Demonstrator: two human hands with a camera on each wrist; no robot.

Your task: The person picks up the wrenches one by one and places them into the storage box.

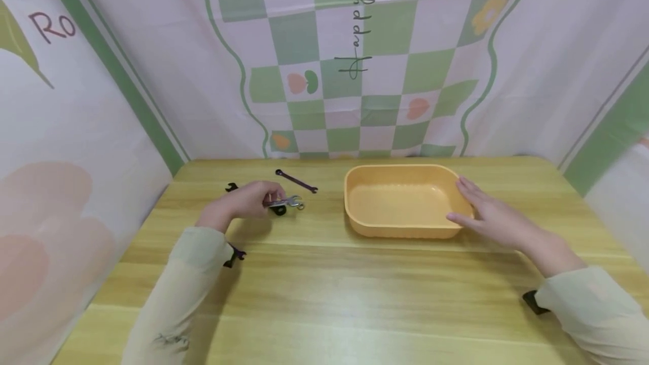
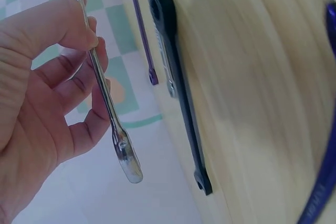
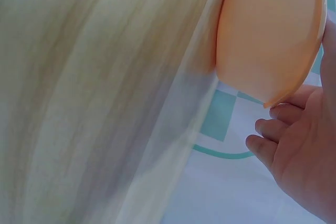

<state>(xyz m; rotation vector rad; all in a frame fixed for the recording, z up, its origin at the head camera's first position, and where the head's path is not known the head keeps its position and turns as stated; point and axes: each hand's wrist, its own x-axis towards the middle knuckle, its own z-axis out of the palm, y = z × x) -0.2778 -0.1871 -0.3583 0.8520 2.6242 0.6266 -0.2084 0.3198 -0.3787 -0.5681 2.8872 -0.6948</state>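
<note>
My left hand point(image 1: 249, 199) pinches a silver wrench point(image 2: 107, 95) between thumb and fingers, held above the table. Below it lies a black wrench point(image 2: 181, 82), partly covered by the hand in the head view. Another silver wrench point(image 2: 170, 74) lies beside the black one, and beyond that is a thin purple wrench point(image 1: 296, 181). A dark purple wrench point(image 2: 319, 187) is nearer, partly hidden by the left sleeve in the head view. My right hand point(image 1: 489, 216) rests against the right rim of a yellow-orange plastic basin point(image 1: 405, 230), fingers fairly straight. No tools show inside the basin.
The wood-grain table point(image 1: 334, 308) reaches back to a patterned curtain point(image 1: 339, 94). Cloth also hangs along the left and right sides. A small black device point(image 1: 534, 302) shows at the right cuff.
</note>
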